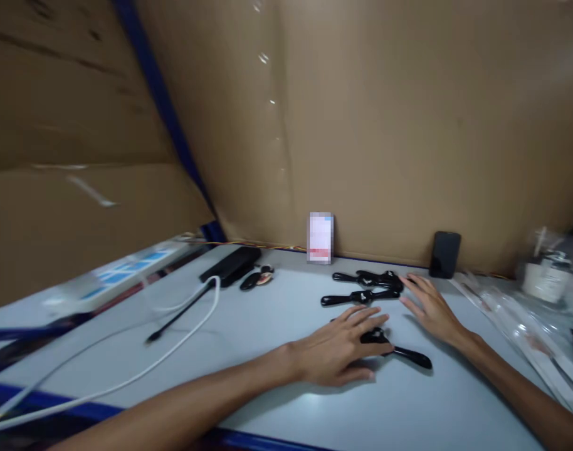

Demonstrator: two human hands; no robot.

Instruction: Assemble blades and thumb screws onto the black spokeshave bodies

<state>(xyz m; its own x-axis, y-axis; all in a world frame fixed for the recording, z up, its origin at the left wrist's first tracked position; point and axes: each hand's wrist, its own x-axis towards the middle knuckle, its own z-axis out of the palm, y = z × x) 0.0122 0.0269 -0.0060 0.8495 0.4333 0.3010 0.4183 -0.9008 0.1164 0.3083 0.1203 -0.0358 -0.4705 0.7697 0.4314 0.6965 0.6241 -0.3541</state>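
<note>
My left hand (340,351) lies spread over a black spokeshave (411,357) near the middle of the table. The palm and fingers cover much of that tool; its right handle sticks out past my fingertips. Farther back lie several more black two-handled spokeshaves, one of them in front (360,297) and others overlapping at the rear (373,277). At the right end of this group, my right hand (430,307) has its fingers stretched out. Its fingertips are close to the rear handles; whether they touch is unclear.
A lit phone (320,238) and a dark phone (445,254) lean on the cardboard wall (385,125). At left are a power strip (126,275), a black box (232,264), a white cable (183,341) and a key fob (250,280). Plastic-wrapped brushes (526,338) and a bottle (552,275) stand right.
</note>
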